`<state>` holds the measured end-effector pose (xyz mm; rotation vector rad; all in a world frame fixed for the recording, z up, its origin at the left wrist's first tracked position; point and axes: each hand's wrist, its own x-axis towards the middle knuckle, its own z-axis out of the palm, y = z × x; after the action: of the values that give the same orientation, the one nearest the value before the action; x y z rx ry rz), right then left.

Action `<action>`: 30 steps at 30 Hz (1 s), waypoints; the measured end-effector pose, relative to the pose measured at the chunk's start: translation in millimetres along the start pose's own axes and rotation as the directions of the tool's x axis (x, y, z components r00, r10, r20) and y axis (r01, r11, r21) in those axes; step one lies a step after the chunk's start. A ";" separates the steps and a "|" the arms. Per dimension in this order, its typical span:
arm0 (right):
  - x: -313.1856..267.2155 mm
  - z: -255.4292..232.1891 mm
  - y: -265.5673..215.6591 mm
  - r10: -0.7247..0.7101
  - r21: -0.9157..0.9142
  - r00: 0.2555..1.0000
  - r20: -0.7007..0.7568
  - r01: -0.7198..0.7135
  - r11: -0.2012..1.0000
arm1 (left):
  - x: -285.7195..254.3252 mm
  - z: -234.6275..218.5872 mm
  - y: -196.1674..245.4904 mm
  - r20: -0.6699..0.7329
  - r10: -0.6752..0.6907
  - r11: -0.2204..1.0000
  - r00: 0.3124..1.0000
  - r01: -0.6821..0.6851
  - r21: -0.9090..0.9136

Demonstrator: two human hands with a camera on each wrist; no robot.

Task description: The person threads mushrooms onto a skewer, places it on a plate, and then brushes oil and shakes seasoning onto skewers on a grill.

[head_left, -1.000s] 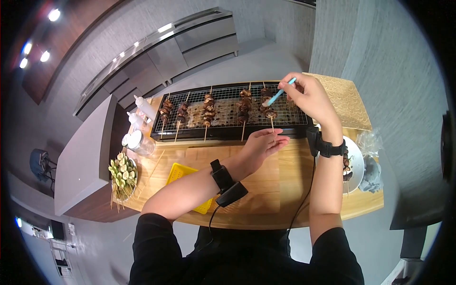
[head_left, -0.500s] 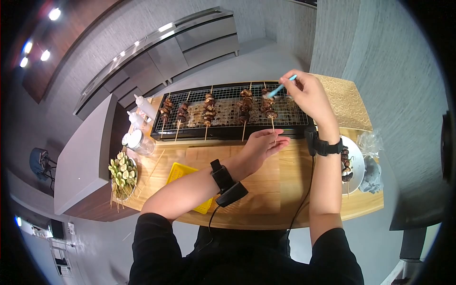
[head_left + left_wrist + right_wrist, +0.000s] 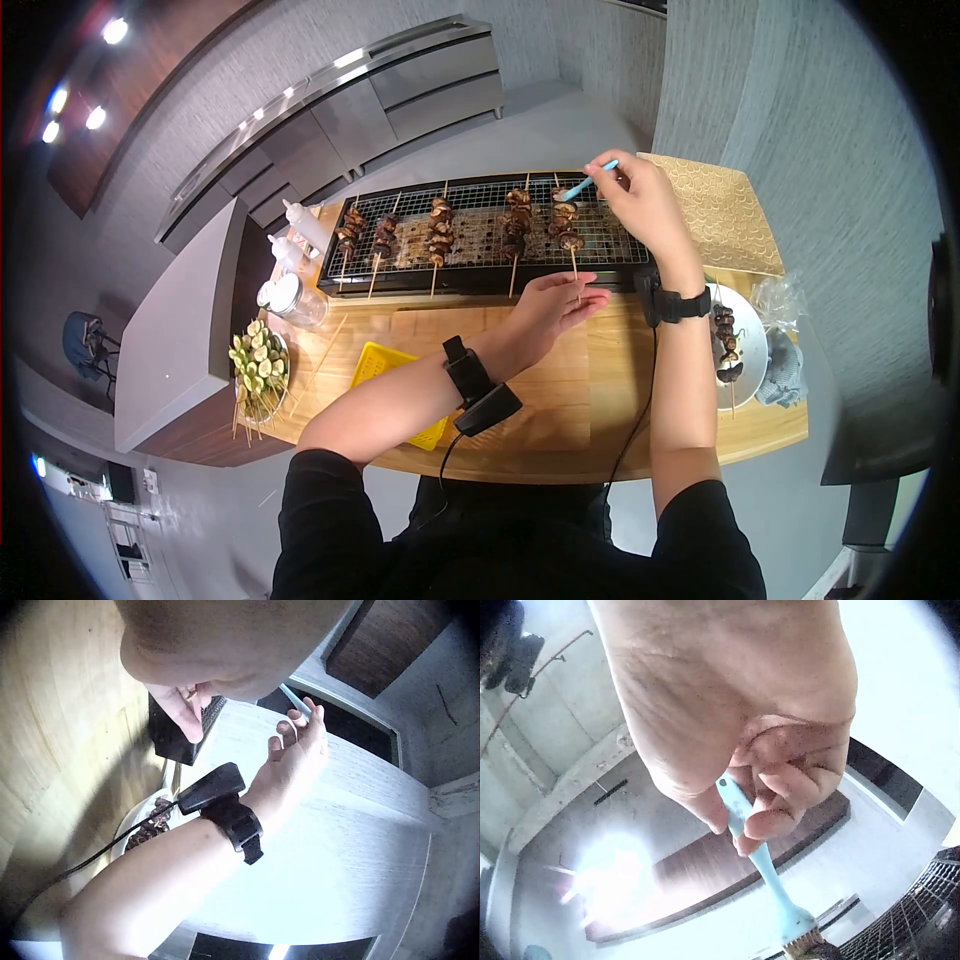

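Note:
My right hand (image 3: 645, 205) pinches a light-blue basting brush (image 3: 769, 870) by its handle, above the right part of the grill. The brush's bristles (image 3: 804, 946) meet a dark piece near the far end of the rightmost skewer (image 3: 566, 225), which carries browned, mushroom-like pieces. Low at the grill's front edge, my left hand (image 3: 553, 310) holds that skewer's bare stick between thumb and fingers. The stick's end (image 3: 191, 695) shows at the fingers in the left wrist view. Several other browned skewers (image 3: 440, 230) lie across the wire grate (image 3: 475, 228).
At left stand white squeeze bottles (image 3: 305, 225), a lidded jar (image 3: 297, 300) and a plate of skewered green slices (image 3: 262, 360). A yellow basket (image 3: 375, 365) sits under my left forearm. Right of my right forearm is a white plate (image 3: 752, 350) with more skewers, beside a grey cloth (image 3: 783, 372).
The brush has moved along the rightmost skewer from its middle to its far end, my right hand shifting slightly away from me and left. My left hand has stayed on the stick.

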<state>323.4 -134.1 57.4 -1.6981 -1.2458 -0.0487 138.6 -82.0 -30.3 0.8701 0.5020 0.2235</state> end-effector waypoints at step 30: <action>-4.4 -9.9 -1.9 -0.054 0.153 0.996 0.077 0.042 0.987 | -0.4 -2.0 0.3 -0.003 -0.005 1.000 1.000 0.005 0.017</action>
<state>324.6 -144.3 61.4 -1.5520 -1.3165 0.0846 137.2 -80.7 -31.1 0.8849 0.5096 0.2163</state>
